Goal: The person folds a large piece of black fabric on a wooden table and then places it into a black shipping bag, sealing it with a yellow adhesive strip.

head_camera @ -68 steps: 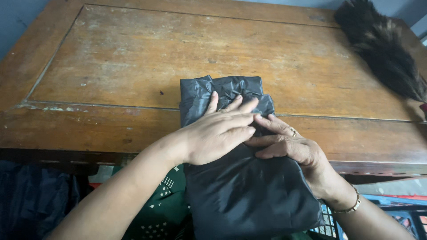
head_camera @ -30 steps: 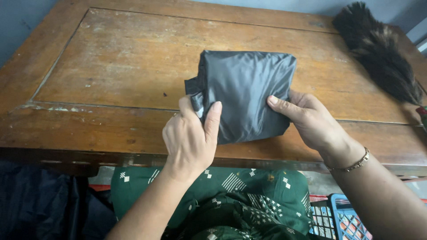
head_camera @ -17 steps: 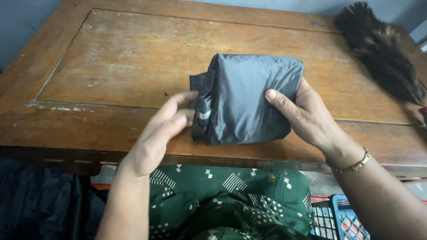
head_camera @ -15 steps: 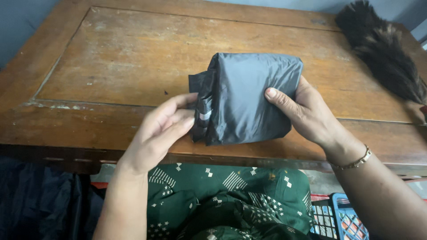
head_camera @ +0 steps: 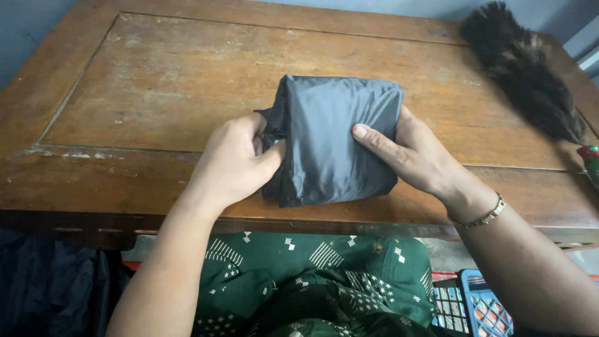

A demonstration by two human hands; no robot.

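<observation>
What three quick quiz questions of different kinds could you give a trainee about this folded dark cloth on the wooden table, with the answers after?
1. True or false: both hands grip the folded dark cloth.
2. Multiple choice: where does the feather duster lie? A) at the table's far right, B) on the person's lap, C) under the cloth.
3. Short answer: what is worn on the wrist of the right hand?

Key:
1. True. The left hand pinches the bundle's left edge, and the right hand holds its right side with the thumb on top.
2. A. It lies on the wooden table, apart from the cloth.
3. A thin bracelet.
</observation>
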